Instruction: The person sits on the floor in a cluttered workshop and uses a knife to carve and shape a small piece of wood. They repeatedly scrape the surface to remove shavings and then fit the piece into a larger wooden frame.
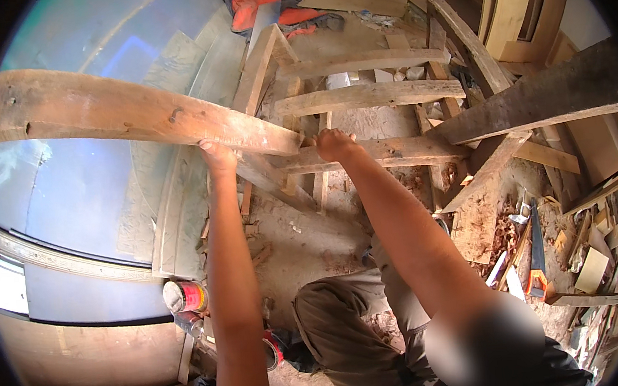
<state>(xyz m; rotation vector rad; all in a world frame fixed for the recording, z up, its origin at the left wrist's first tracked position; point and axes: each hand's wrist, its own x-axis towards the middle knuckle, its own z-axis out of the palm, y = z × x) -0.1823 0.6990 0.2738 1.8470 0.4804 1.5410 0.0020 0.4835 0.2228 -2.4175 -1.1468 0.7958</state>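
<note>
left hand [217, 157] fingers curled gripping plank [128, 113]; right hand [333, 145] fisted on frame rail [386, 152]; red can [185, 295] lidded.

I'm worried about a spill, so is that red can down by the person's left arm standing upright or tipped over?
Tipped over. The red can lies on its side on the floor beside the left forearm, its round pale end facing left. Whether that end is sealed, I cannot tell.

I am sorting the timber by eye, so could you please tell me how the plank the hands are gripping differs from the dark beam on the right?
The gripped plank is pale and sunlit; the dark beam is darker and shaded. The plank reaches left from the left hand and right hand, with both hands at its end; nobody touches the beam. Both are long, rough, worn timbers meeting the wooden frame.
</note>
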